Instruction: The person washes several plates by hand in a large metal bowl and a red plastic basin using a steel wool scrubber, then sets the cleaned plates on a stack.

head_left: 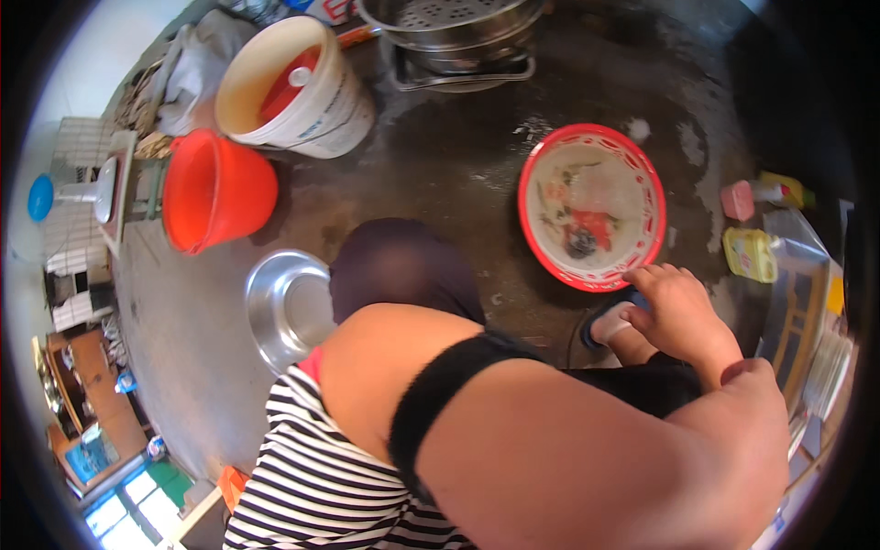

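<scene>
My right hand [676, 310] reaches in at the right, back of the hand up. Its fingers are slightly bent and its thumb stands apart. Nothing shows in its grip. The fingertips overlap the near edge of a red-rimmed white basin [654, 163] on the floor; I cannot tell whether they touch it. Red and dark patches show on the basin's bottom. A large stretch of bare arm fills the lower middle. My left hand is out of sight.
At the left stand a silver metal basin [262, 316], an orange-red bucket [229, 197] and a white bucket [344, 115]. A metal steamer [458, 32] is at the back. A yellow bottle [750, 255] and a pink container [736, 200] stand right. My foot [609, 323] is behind the hand.
</scene>
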Motion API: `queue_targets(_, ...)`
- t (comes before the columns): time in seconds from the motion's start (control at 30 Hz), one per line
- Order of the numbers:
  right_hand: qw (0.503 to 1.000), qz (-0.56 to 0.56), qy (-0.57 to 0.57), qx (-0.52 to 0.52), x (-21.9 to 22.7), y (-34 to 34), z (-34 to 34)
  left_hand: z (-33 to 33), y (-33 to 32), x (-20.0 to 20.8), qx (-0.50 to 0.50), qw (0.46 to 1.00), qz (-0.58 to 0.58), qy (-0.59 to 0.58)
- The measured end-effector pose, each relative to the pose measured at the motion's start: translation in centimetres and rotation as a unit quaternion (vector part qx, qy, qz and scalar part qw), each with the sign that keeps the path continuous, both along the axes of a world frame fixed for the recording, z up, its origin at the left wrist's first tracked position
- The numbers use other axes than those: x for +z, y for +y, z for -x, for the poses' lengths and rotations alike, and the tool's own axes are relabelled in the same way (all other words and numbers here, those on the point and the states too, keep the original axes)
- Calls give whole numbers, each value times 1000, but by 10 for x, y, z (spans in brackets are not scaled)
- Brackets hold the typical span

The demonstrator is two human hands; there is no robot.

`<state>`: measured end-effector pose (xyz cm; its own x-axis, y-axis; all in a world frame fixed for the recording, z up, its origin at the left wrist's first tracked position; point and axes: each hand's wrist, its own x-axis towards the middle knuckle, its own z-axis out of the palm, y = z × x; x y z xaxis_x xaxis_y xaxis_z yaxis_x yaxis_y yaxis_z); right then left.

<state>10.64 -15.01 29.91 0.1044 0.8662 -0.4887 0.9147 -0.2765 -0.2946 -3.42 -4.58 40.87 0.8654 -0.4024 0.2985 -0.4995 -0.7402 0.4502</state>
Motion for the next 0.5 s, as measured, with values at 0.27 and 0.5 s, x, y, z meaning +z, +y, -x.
queue_targets(0.27, 998, 64, -2, -16, -32, 14, -14, -15, 6, 21, 72, 993, -76, 45)
queue_targets(0.5, 976, -154, 13, -150, -62, 15, -48, -47, 8, -17, 181, 980, -54, 57)
